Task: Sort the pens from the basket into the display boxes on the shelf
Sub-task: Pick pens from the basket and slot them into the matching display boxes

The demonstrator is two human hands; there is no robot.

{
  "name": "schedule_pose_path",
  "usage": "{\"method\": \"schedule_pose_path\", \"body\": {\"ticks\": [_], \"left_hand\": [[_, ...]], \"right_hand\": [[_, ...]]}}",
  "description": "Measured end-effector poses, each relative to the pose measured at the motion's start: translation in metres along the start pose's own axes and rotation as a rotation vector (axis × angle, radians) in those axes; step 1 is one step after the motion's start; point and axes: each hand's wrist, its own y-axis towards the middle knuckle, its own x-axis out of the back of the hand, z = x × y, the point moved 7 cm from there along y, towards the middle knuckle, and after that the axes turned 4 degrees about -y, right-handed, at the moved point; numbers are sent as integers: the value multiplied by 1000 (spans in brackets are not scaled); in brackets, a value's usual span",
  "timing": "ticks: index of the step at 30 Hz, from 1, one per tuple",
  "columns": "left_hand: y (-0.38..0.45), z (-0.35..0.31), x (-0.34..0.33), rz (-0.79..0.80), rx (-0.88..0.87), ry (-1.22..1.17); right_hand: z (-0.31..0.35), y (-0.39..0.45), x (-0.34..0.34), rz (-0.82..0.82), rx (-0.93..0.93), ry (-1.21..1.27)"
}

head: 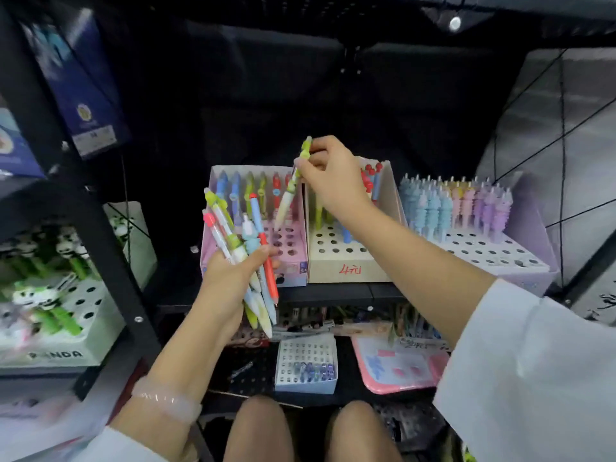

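Observation:
My left hand (230, 278) grips a fanned bundle of pens (243, 248), green, blue, pink and red, in front of the pink display box (293, 261). That box holds a back row of upright pens, with bare holes nearer me. My right hand (333, 181) pinches a single yellow-green pen (293, 181) near its top. The pen hangs tip down over the pink box's right side. Behind my right wrist stands the cream display box (350, 265) with a few pens. The basket is not in sight.
A lilac display box (530, 271) full of pastel pens stands on the right of the shelf. A green panda pen box (76, 315) fills the left shelf bay behind a black post (113, 261). Below the shelf lie a small white holed box (306, 361) and a pink tray (400, 365).

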Motion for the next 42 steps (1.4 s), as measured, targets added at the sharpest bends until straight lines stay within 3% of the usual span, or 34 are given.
{"method": "schedule_pose_path", "body": {"ticks": [4, 10, 16, 21, 22, 25, 27, 32, 36, 39, 42], "left_hand": [[2, -4, 22, -40, -3, -39], [4, 1, 37, -50, 41, -53], [4, 1, 35, -31, 26, -87], [1, -1, 28, 1, -1, -77], [2, -2, 25, 9, -10, -78], [2, -6, 9, 39, -36, -94], [2, -5, -3, 54, -55, -102], [2, 9, -29, 59, 2, -35], [3, 18, -53, 113, 74, -85], [4, 21, -67, 123, 111, -68], [5, 21, -79, 138, 138, -103]], "right_hand": [[-1, 10, -37, 13, 78, -161], [-29, 5, -76, 181, 131, -452], [-38, 2, -91, 257, 100, -521], [-33, -8, -66, 107, 48, -349], [-31, -13, -64, 146, 13, -243], [-30, -41, -72, 482, -200, 89], [-26, -54, -65, 571, -218, 145], [-27, -48, -9, 363, -168, 113], [-39, -31, 58, 58, -145, 149], [-55, -23, 104, -150, -88, 26], [-73, -15, 126, -256, -56, -185]]}}
